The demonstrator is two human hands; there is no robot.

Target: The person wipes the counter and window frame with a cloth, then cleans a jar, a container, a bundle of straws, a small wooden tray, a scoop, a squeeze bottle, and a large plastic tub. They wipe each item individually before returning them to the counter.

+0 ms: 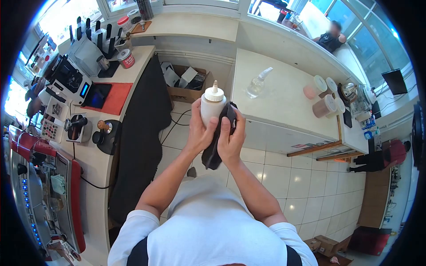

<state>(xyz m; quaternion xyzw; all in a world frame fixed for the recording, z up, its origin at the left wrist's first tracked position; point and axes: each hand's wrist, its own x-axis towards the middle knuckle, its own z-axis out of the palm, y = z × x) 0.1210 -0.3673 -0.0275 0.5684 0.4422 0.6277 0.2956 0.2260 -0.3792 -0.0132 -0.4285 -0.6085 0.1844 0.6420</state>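
Observation:
A white squeeze bottle [210, 110] with a pointed nozzle stands upright in my left hand [199, 133], whose fingers and thumb wrap round its side. My right hand [231, 141] grips a dark cloth [213, 153] and holds it against the bottle's right side. Part of the cloth hangs down between my wrists. The nozzle tip has a brownish tint. Both hands are in front of my chest, above the tiled floor. On the white counter ahead to the right stands a clear spray bottle [256, 87].
Lidded tubs [325, 106] stand at the right counter's far end. At left are a coffee grinder [71, 80], a red mat [116, 95], a tamper [104, 126] and a red espresso machine [75, 199]. A cardboard box [188, 94] sits under the shelf. Two people are farther off.

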